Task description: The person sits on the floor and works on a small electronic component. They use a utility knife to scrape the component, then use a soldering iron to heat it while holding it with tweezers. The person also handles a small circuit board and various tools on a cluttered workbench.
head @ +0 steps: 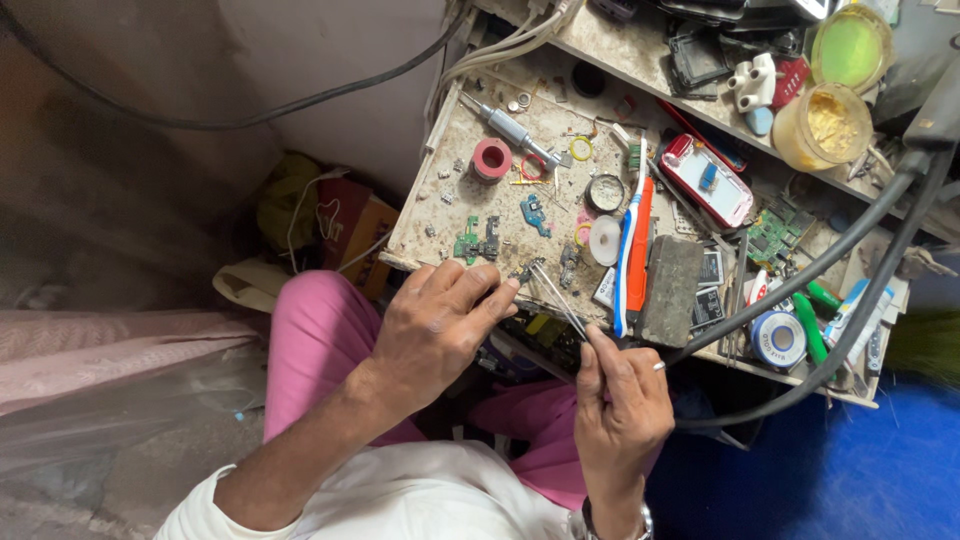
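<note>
My right hand pinches a pair of thin metal tweezers, whose tips point up-left toward a small dark component at the workbench's near edge. My left hand rests at that same edge, with its fingertips closed beside the tweezers' tips, seemingly steadying the tiny part. A ring shows on a finger of my right hand. What lies under my left palm is hidden.
The cluttered workbench carries a pink tape roll, small green circuit boards, a toothbrush, a red-and-white phone, a solder spool and plastic jars. Thick black cables cross at the right. Pink trousers lie below.
</note>
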Motion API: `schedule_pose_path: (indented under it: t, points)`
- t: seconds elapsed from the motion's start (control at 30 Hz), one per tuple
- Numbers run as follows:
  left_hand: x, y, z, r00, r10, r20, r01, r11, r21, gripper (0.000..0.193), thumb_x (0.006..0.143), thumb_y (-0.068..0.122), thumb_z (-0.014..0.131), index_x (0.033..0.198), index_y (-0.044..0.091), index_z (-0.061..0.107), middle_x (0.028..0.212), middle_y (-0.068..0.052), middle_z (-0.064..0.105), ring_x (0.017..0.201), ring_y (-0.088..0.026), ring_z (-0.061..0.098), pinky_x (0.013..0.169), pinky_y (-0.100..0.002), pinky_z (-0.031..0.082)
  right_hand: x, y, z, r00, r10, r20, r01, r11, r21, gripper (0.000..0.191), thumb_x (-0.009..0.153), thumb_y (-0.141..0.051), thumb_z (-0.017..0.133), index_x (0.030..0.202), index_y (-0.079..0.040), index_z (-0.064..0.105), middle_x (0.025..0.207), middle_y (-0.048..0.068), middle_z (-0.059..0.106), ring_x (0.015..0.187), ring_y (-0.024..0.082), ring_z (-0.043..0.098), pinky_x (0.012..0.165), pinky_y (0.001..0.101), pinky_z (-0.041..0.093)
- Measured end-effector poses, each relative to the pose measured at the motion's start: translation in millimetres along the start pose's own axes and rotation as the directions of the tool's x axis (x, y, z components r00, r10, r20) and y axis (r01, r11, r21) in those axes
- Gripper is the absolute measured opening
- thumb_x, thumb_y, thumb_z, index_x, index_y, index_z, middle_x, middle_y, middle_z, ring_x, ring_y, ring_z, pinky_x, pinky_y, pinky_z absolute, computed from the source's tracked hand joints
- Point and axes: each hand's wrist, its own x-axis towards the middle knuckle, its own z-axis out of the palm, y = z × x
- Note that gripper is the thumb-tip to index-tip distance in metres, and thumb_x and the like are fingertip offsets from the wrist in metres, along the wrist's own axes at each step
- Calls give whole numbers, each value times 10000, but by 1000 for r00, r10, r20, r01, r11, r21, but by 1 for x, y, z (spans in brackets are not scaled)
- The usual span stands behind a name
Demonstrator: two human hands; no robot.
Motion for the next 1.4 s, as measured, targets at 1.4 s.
schedule_pose_path:
  t: [1.4]
  points:
    - [19,3,-31,995,-93,-18,93,996,-15,251,894,82,762,716,58,587,757,-82,551,584,-226,609,511,-363,496,-49,20,-20,943,293,-155,-251,937,243,204,1044,-110,674,1168,50,703,903,65,703,797,101,703,656,223,536]
